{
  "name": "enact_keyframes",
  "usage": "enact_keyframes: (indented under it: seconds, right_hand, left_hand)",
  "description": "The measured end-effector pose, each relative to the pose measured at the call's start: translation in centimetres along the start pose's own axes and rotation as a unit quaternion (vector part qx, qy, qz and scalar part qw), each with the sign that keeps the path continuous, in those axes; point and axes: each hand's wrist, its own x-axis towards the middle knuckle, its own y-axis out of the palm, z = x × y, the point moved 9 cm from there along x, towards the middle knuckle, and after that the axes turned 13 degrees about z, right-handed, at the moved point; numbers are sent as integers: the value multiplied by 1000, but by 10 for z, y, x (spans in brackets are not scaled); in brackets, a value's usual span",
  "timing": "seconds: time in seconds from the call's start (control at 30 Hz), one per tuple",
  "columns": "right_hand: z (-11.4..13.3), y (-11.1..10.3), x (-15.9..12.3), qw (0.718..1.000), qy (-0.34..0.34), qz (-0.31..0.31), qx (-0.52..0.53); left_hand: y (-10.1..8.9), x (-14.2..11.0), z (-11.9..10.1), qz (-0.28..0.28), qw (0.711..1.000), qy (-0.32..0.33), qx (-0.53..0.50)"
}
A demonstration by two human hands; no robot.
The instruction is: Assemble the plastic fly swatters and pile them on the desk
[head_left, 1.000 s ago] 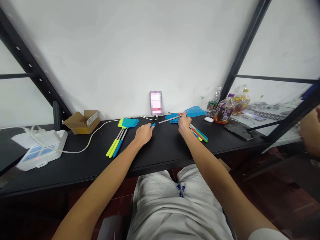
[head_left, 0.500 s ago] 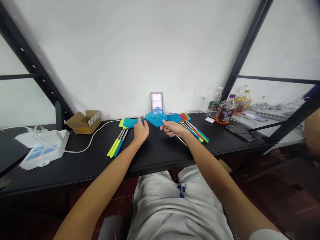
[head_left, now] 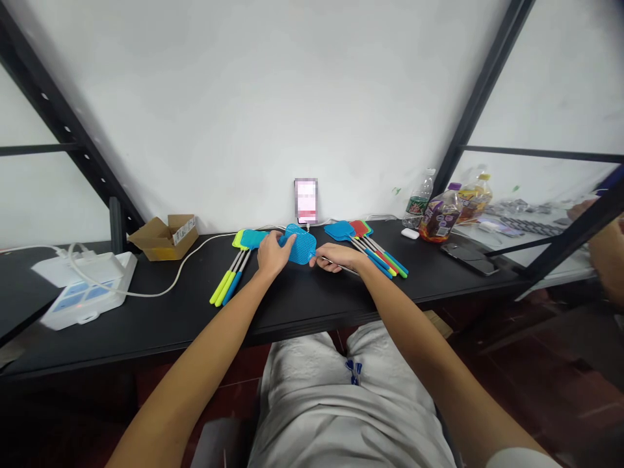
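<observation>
Between my hands is a blue fly swatter (head_left: 301,246) with a perforated head, raised just over the black table. My left hand (head_left: 275,251) grips the left edge of that head, thumb on its face. My right hand (head_left: 336,256) is closed around the metal shaft just below the head; the lower part of the swatter runs behind my right hand and forearm. Left of my hands lie several swatters with yellow-green handles (head_left: 225,287) and one with a blue handle (head_left: 232,288). On the right, more swatters (head_left: 340,230) with blue, red and green parts lie fanned out.
A phone (head_left: 306,200) leans on the wall at the back. An open cardboard box (head_left: 166,239) and a white power strip (head_left: 90,292) stand left. Bottles (head_left: 441,213), a white case (head_left: 409,233) and a dark phone (head_left: 468,259) are right. Part of another person shows at far right.
The blue swatter's head has tilted to face me and come lower, showing its holes. My left hand has moved slightly left and my right hand slightly down.
</observation>
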Motion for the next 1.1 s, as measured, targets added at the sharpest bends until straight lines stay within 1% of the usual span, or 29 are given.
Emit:
enact_keyframes:
  seconds: [0.07,0.13,0.37,0.57,0.7,0.9,1.1]
  right_hand:
    - [-1,1,0,1000,11,3,-3]
    - [-2,2,-1,1000,19,9,-6]
    - [3,3,-2,1000,0,12,-1]
    - [-1,4,-1,1000,15,23,8]
    - [-2,5,-1,999,32,14,12]
    - [-1,7,-2,998,56,7,-12]
    - [-1,3,0,998,47,-5,-33]
  left_hand:
    - [6,3,1,33,999,11,16]
    - [10,4,2,55,998,9,36]
    - [4,0,0,31,997,-29,61]
    - [5,-1,3,30,997,-39,58]
    - [5,0,6,27,997,-48,58]
    - [5,0,8,32,995,-65,69]
    - [4,0,8,38,993,-84,71]
